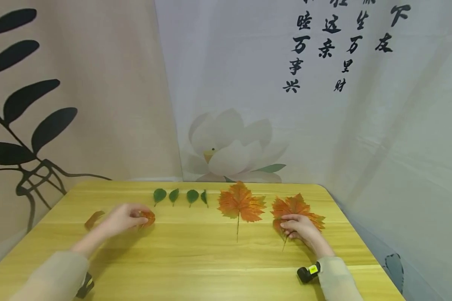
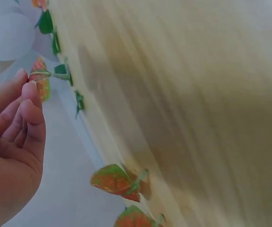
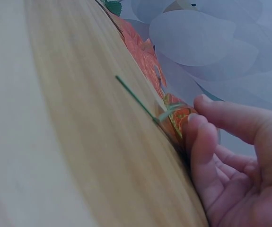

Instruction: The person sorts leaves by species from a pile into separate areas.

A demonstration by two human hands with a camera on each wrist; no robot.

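My left hand pinches a small orange-red leaf between thumb and fingertips, over the left part of the table. In the left wrist view that leaf stands up from the fingertips, its short pale-green stem pointing at the table. On the right, my right hand pinches another small orange leaf with yellow-green veins. It overlaps the lower left of a large orange maple leaf, partly covered by the hand. The maple leaf's green stem reaches toward the near edge.
A second large maple leaf lies left of the right hand. Several small green leaves, one a round leaf, line the back of the yellow wood table. Small orange-green leaves lie by the left forearm. A printed curtain hangs behind.
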